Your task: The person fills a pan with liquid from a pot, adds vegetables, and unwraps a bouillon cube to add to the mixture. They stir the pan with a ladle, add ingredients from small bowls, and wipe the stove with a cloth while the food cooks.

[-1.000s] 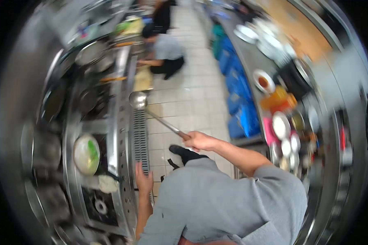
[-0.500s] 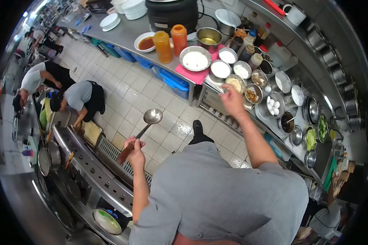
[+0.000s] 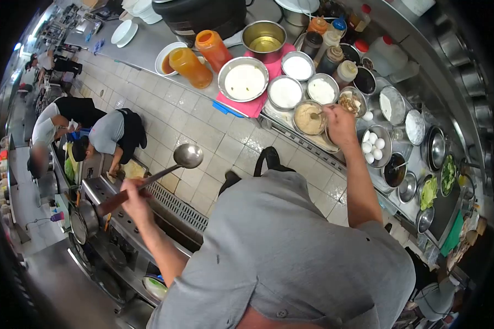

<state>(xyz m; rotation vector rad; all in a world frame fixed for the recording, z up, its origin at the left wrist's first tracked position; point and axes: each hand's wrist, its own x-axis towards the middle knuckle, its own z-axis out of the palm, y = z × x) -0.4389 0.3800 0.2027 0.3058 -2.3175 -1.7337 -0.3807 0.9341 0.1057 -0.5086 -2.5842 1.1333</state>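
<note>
My left hand grips the dark handle of a long steel ladle. The ladle's bowl hangs empty over the tiled floor, beside the stove front. My right hand reaches across to the counter of seasoning bowls. Its fingers are closed on a small spoon that dips into a steel bowl of beige paste. Around that bowl stand bowls of white powder and a bowl of chopped brown bits. My grey shirt fills the lower middle of the view.
Two orange squeeze bottles, a bowl of eggs and greens sit on the counter. The stove range runs along the left. Two people bend over near it, by the floor drain grate.
I have turned from the stove toward the counter. The ladle passed from my right hand to my left. My right hand reached out and settled at the paste bowl.
</note>
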